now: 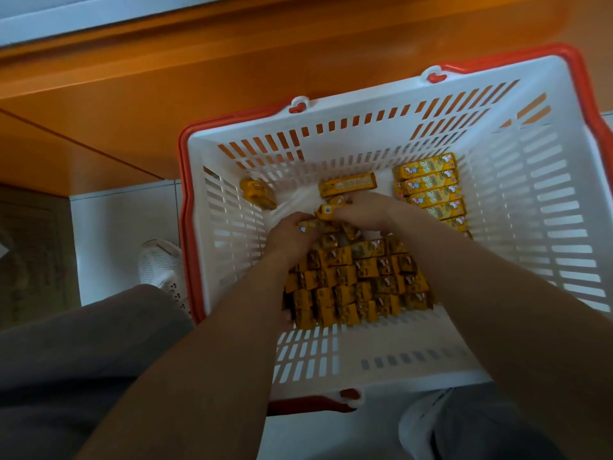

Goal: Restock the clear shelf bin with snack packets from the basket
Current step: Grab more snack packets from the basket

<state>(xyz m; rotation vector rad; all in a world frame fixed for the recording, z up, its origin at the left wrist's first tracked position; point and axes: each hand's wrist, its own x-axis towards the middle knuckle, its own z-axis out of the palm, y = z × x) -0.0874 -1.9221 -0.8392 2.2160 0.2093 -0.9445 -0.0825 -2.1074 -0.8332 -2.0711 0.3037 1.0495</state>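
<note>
both bare forearms reach down, left hand and right hand nearly touching, fingers curled round snack packets.

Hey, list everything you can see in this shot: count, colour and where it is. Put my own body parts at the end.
basket: one, white with red rim and handles, on the floor
stacked packets: too many to count, yellow, packed block in the basket's near middle
packet row: at least five, yellow, along the basket's right wall
loose packets: two, yellow, far side of the basket, left and centre
held packets: a few, yellow, between the hands
orange unit: one, orange, beyond the basket
floor: white tiles, under the basket
shoes: two, white, beside the basket
trousers: grey, lower left
left hand: grips held packets
right hand: pinches held packets
</note>
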